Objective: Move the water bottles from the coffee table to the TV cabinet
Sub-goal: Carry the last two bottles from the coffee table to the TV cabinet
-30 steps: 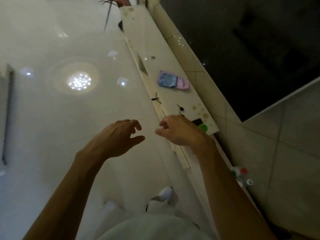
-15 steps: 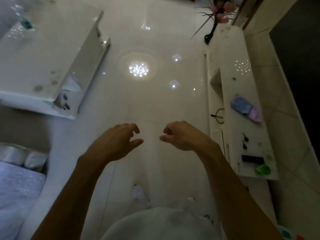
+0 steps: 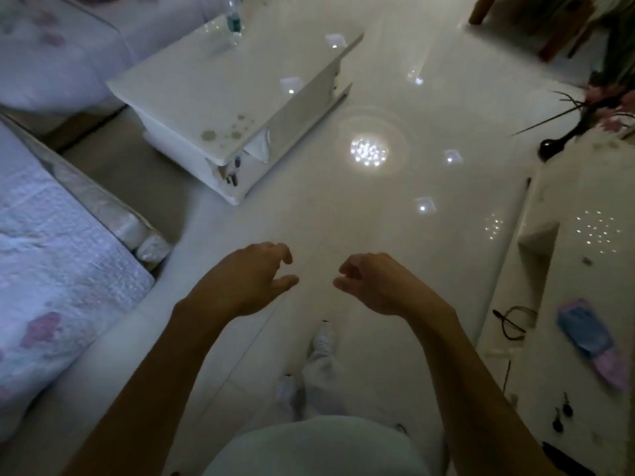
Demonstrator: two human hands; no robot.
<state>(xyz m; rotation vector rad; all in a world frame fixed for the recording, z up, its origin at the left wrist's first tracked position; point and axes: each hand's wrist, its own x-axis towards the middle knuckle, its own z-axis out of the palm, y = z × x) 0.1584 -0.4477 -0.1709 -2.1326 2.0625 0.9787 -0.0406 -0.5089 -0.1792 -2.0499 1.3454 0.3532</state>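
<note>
A clear water bottle [image 3: 234, 24] with a teal label stands at the far corner of the white coffee table [image 3: 220, 91], upper left. The white TV cabinet [image 3: 563, 304] runs along the right edge. My left hand [image 3: 247, 280] and my right hand [image 3: 374, 283] hover side by side over the glossy floor in the middle, fingers loosely curled, holding nothing. Both are well short of the table and apart from the cabinet.
A sofa with a floral cover [image 3: 51, 269] fills the left side. On the cabinet lie a blue and pink packet [image 3: 587, 338], a black cable [image 3: 512, 321] and a dark vase of branches [image 3: 556, 146]. Glossy floor [image 3: 343, 218] lies between table and cabinet.
The view has swung left from the cabinet toward the coffee table, which has come fully into sight with its bottle. Both hands stay empty in front of me.
</note>
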